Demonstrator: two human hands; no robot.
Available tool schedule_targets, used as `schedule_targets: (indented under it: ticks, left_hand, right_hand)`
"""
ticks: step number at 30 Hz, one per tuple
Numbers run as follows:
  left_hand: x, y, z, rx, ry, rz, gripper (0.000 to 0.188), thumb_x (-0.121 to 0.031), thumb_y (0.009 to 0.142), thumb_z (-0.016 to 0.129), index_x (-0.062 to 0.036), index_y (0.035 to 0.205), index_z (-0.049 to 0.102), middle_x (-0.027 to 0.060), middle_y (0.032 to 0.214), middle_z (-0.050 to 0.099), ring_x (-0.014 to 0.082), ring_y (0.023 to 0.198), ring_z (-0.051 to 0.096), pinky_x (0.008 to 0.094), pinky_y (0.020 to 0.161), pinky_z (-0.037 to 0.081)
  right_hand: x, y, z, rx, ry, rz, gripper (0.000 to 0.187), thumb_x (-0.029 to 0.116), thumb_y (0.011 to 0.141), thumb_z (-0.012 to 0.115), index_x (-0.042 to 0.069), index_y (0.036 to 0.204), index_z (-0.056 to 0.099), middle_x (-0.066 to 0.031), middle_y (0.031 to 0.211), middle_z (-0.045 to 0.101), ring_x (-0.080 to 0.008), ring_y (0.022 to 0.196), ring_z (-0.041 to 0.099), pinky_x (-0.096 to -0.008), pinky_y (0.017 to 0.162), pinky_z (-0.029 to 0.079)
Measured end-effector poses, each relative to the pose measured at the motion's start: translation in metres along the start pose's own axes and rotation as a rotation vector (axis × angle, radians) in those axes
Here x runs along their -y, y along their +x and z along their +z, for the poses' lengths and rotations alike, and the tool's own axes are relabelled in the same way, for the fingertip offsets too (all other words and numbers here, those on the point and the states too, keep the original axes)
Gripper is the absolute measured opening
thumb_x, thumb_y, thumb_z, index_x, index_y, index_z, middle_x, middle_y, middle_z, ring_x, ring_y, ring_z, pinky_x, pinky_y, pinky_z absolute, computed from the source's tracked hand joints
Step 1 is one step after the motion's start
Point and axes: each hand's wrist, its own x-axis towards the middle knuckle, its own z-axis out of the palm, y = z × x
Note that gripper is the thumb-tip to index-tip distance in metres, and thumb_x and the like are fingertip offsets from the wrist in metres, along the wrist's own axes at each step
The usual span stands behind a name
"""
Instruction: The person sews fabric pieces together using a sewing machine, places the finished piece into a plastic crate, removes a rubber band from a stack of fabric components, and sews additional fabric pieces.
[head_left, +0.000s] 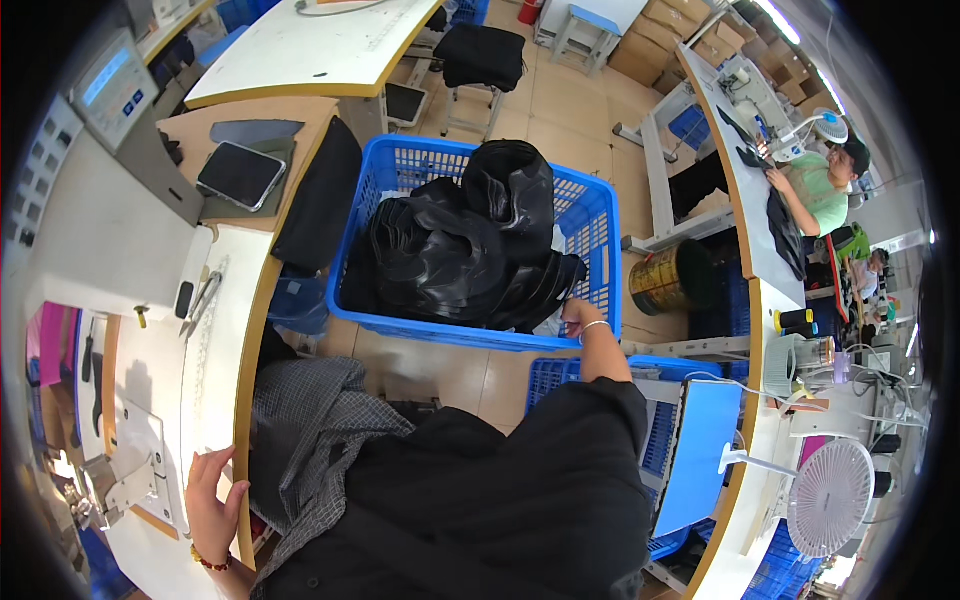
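Observation:
A blue plastic basket point(460, 333) stands on the floor in front of me, holding stacks of black, shiny curved pieces point(435, 255). My right hand point(578, 314) reaches over the basket's near right corner, beside the lower edge of one black stack. Its fingers are curled, and what they close on is hidden. My left hand point(213, 505) rests at the edge of the white worktable point(225, 350) on the left, fingers stretched and holding nothing. A grey checked cloth point(310, 430) hangs by that table edge.
A tablet-like black device point(242, 175) and scissors point(203, 300) lie on the left table. A stool with a black seat point(480, 60) stands beyond the basket. At right are a round tin point(672, 278), a white fan point(830, 497) and another blue basket point(550, 375). A co-worker point(825, 190) sits far right.

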Motion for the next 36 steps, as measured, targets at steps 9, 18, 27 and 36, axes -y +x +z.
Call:
schedule_targets:
  ticks: [9,18,27,36]
  left_hand:
    - [-0.003,0.031,-0.005,-0.095,0.011,0.007,0.042,0.006,0.077,0.072,0.0007,0.118,0.066,0.0176,0.110,0.067,0.0390,0.103,0.063,0.0454,0.101,0.046]
    - [-0.018,0.073,-0.007,-0.076,0.028,0.086,0.038,0.003,0.080,0.071,0.0013,0.117,0.066,0.0181,0.114,0.069,0.0377,0.107,0.064,0.0422,0.098,0.048]
    - [-0.005,0.027,-0.015,-0.150,0.086,-0.081,0.036,0.004,0.079,0.070,0.0002,0.115,0.067,0.0173,0.113,0.070,0.0392,0.111,0.063,0.0528,0.114,0.039]
    - [0.005,-0.012,0.000,-0.267,0.012,-0.176,0.037,0.000,0.072,0.078,-0.0023,0.107,0.069,0.0141,0.105,0.069,0.0372,0.103,0.064,0.0518,0.111,0.042]
  right_hand:
    - [0.099,-0.035,0.003,-0.089,0.606,-0.247,0.053,0.018,0.092,0.064,0.009,0.141,0.046,-0.0184,0.125,0.062,-0.0406,0.109,0.065,-0.0622,0.086,0.054]
    - [0.067,0.010,0.032,-0.110,1.675,0.062,0.015,0.014,0.097,0.057,0.002,0.103,0.063,-0.0107,0.089,0.071,-0.0284,0.071,0.073,-0.0422,0.066,0.064]
    - [0.061,0.027,0.071,0.046,0.092,-0.027,0.029,0.025,0.088,0.068,0.003,0.107,0.069,-0.0126,0.100,0.073,-0.0291,0.087,0.072,-0.0430,0.076,0.062]
    - [0.062,-0.004,0.053,0.097,-0.438,0.023,0.039,0.032,0.082,0.074,0.004,0.108,0.072,-0.0119,0.105,0.074,-0.0287,0.095,0.072,-0.0427,0.081,0.061]
